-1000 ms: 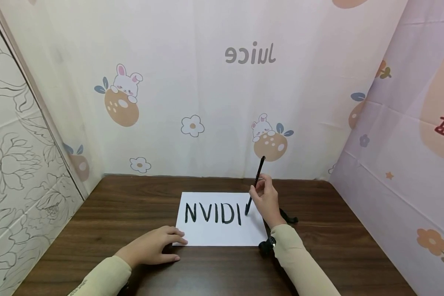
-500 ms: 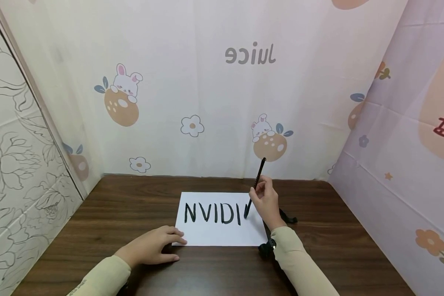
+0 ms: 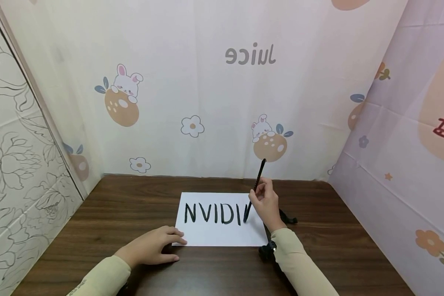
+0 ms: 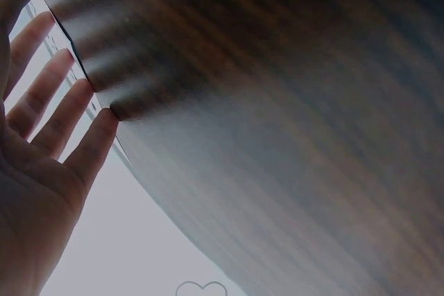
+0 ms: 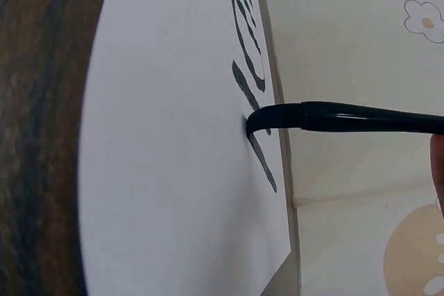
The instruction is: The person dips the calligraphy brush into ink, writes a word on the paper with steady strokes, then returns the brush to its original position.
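My right hand (image 3: 267,203) pinches a black writing brush (image 3: 259,176) high on its handle, which leans up to the right. In the right wrist view the dark bristles (image 5: 274,116) bend against the paper at the lower end of a slanted stroke (image 5: 263,164). A white sheet of paper (image 3: 218,236) carries the painted letters NVIDI (image 3: 212,213), with that slanted stroke to their right. My left hand (image 3: 155,245) lies with fingers spread at the sheet's lower left corner, its fingertips on the paper's edge and the thumb on the table.
Brown wood-grain table (image 3: 107,222) lies under the sheet. A black curved object (image 3: 289,218) lies behind my right wrist, and a black wrist device (image 3: 268,246) sits at the right cuff. Printed curtains (image 3: 222,90) enclose the back and sides.
The brush tip has moved down and slightly left over the paper, leaving a slanted stroke right of the last letter. My right hand has sunk slightly; my left hand stays in place.
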`<action>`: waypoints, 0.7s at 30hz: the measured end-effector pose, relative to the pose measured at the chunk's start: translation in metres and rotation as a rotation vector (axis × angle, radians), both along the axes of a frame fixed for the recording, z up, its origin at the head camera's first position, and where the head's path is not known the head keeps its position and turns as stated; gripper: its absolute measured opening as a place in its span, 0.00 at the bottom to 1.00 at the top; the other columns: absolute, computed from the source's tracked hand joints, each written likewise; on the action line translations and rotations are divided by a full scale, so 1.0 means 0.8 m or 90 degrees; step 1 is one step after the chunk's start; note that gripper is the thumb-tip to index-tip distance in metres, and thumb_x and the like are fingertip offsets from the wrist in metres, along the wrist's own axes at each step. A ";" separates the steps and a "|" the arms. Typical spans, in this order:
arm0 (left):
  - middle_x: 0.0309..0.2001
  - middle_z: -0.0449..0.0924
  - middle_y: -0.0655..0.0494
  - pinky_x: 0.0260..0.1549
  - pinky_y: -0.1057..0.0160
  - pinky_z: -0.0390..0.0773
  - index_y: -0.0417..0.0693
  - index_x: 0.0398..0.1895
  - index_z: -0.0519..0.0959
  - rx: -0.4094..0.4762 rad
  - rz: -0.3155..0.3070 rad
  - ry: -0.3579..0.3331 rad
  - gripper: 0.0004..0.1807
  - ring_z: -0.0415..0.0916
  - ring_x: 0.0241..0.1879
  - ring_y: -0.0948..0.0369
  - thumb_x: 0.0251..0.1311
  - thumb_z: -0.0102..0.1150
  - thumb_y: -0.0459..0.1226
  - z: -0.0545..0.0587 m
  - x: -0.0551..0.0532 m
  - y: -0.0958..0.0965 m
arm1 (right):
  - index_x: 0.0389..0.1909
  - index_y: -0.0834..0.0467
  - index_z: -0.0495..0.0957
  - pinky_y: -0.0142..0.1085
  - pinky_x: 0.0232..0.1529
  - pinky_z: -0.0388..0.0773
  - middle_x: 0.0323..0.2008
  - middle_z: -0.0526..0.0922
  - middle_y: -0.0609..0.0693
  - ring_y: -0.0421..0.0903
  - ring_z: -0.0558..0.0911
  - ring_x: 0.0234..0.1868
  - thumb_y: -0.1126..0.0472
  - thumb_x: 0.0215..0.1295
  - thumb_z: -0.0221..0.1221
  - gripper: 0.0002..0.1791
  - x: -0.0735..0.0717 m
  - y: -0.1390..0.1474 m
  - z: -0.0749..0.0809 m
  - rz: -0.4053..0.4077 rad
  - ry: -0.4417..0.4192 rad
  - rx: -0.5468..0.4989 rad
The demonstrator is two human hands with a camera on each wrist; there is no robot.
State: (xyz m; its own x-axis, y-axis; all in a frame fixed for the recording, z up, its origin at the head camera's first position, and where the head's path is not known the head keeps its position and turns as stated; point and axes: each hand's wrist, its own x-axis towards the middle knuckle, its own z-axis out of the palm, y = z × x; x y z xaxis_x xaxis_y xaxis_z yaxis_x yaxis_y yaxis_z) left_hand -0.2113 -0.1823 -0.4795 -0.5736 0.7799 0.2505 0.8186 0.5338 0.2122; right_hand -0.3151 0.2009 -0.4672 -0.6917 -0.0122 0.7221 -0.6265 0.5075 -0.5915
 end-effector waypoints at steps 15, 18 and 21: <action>0.56 0.78 0.53 0.54 0.53 0.78 0.54 0.54 0.83 0.000 -0.005 0.012 0.18 0.76 0.56 0.56 0.62 0.69 0.47 -0.005 -0.006 0.000 | 0.57 0.55 0.65 0.29 0.24 0.73 0.31 0.72 0.49 0.43 0.73 0.26 0.69 0.62 0.61 0.24 0.003 -0.001 -0.001 0.005 -0.011 0.017; 0.56 0.78 0.53 0.54 0.53 0.78 0.54 0.54 0.83 -0.001 -0.004 0.010 0.18 0.76 0.56 0.56 0.61 0.69 0.46 -0.005 -0.006 0.000 | 0.56 0.56 0.66 0.29 0.24 0.73 0.31 0.72 0.49 0.43 0.73 0.26 0.69 0.61 0.61 0.24 0.002 -0.001 -0.001 0.006 -0.005 0.017; 0.56 0.78 0.53 0.54 0.53 0.78 0.55 0.54 0.83 -0.001 -0.004 0.012 0.18 0.76 0.56 0.56 0.61 0.69 0.47 -0.005 -0.006 0.000 | 0.56 0.58 0.66 0.28 0.25 0.73 0.30 0.72 0.49 0.43 0.73 0.26 0.70 0.61 0.61 0.23 0.002 -0.001 0.000 0.004 0.006 0.016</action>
State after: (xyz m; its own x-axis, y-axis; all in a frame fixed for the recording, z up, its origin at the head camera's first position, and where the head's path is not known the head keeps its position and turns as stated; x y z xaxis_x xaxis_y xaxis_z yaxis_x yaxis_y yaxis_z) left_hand -0.2159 -0.1820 -0.4836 -0.5643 0.7835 0.2602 0.8254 0.5292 0.1968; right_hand -0.3139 0.2000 -0.4673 -0.6844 -0.0344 0.7283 -0.6352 0.5186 -0.5723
